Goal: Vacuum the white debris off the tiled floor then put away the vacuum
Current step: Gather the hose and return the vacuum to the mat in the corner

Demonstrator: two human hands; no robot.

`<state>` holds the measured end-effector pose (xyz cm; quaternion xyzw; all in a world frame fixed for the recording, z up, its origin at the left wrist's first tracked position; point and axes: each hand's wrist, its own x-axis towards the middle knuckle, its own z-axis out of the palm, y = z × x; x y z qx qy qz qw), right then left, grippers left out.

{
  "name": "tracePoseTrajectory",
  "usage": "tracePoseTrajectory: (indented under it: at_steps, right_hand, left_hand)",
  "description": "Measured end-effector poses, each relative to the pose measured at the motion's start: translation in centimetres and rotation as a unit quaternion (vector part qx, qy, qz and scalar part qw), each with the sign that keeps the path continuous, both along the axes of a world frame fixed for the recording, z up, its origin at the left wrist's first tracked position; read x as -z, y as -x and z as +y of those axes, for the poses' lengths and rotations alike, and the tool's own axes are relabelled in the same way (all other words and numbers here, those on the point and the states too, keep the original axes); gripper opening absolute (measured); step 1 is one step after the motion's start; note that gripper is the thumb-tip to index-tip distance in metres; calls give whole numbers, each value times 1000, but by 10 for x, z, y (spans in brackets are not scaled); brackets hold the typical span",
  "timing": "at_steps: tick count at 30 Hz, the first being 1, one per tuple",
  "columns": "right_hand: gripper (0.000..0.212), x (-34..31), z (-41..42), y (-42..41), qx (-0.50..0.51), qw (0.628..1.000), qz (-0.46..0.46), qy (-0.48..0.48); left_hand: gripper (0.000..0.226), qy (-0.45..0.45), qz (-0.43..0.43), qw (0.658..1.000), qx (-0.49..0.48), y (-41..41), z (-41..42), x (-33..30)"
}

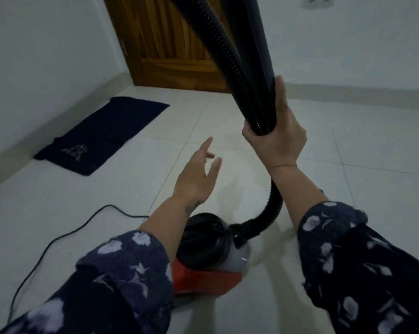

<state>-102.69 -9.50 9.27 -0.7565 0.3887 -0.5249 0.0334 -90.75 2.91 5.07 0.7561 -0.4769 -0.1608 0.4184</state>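
Room: pale tiled floor, white walls, wooden door at the far side, dark blue mat lying flat by the left wall. Vacuum: red-and-grey canister with black top, on the floor between the forearms; black cord trailing left. Black tube: long axis steeply raised, running up and away toward the door, lower end in the right hand, fingers wrapped round it. Left hand: spread wide, holding nothing, above the floor.
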Motion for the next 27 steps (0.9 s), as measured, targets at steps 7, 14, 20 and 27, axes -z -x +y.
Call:
tracePoseTrajectory:
  at_steps: [7, 14, 20, 27]
  right_hand:
    - [81, 11, 40, -22, -69, 996, 56, 16]
    - [82, 41, 76, -29, -135, 980, 140, 28]
    - [78, 68, 98, -30, -133, 977, 167, 20]
    - [81, 96, 136, -38, -115, 983, 136, -46]
  left_hand:
    - [48, -239, -71, 944, -219, -12, 139, 113]
    - [52, -267, 11, 941, -207, 3, 149, 132]
    - [53, -245, 36, 949, -197, 0, 150, 136]
    - [63, -226, 9, 961, -159, 3, 159, 145]
